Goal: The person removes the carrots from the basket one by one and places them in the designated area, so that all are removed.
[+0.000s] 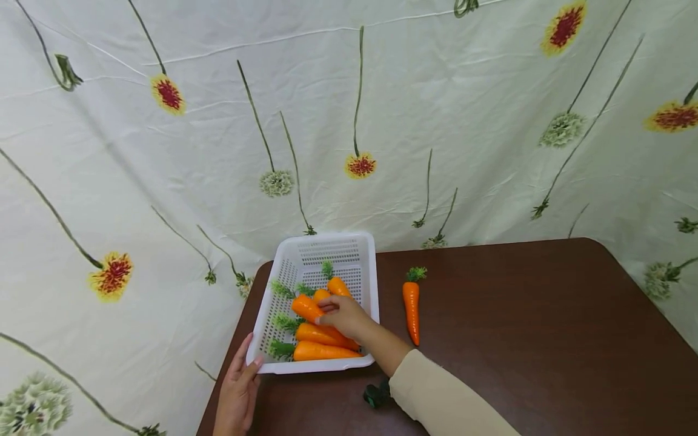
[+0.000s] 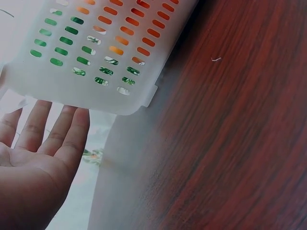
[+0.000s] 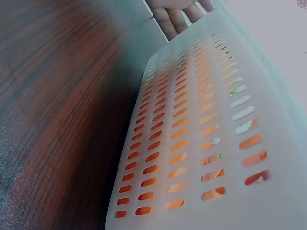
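Pinches an orange carrot (image 1: 305,307) between the thumb and fingers of the right hand (image 1: 346,317), inside the white basket (image 1: 371,266). Has at least four more carrots lying close about it, leafy green tops mostly toward the left wall. Grips the basket's near left corner with the left hand (image 1: 238,386): rests the thumb on the rim, sets rather straight fingers against the outside. Shows orange and green through the basket's slots in both wrist views. Has the basket at the left end of the dark brown table (image 1: 523,315). Has one lone carrot (image 1: 411,309) just right of the basket, tip toward the near edge. Half hides a dark object (image 1: 374,395) beside the beige sleeve (image 1: 444,390). Ends in flower-patterned pale cloth (image 1: 469,109) behind.
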Available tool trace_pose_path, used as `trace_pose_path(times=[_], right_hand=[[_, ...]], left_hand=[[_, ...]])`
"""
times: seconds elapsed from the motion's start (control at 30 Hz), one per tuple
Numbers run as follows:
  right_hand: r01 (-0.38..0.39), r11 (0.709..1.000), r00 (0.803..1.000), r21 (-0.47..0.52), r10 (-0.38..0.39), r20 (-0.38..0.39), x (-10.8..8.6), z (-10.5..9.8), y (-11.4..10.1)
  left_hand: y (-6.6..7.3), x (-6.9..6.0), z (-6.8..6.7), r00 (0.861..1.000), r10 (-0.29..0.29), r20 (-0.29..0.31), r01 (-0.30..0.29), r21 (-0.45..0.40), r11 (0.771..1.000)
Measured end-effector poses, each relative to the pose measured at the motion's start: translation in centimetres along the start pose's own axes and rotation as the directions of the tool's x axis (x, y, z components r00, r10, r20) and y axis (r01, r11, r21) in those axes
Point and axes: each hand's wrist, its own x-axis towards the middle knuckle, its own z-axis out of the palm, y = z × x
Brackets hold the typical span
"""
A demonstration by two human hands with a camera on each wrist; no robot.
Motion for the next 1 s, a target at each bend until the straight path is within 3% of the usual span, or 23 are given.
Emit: trace_pose_path(times=[0.43, 0.7, 1.0], right_hand=[[0.089, 0.989, 0.994, 0.118, -0.096, 0.054, -0.4, -0.9, -0.2], [0.154, 0.962, 0.988, 0.225, -0.157, -0.002, -0.9, -1.4, -0.5], [0.212, 0.936, 0.977, 0.280, -0.201, -0.065, -1.7, -2.6, -1.2]], left_hand=[[0.2, -0.2, 0.2, 1.000, 0.010, -0.006, -0.010, 0.015, 1.000], [0.2, -0.2, 0.4, 1.000, 0.021, -0.004, -0.020, 0.016, 1.000], [0.3, -0.3, 0.4, 1.000, 0.015, -0.014, -0.015, 0.010, 1.000]])
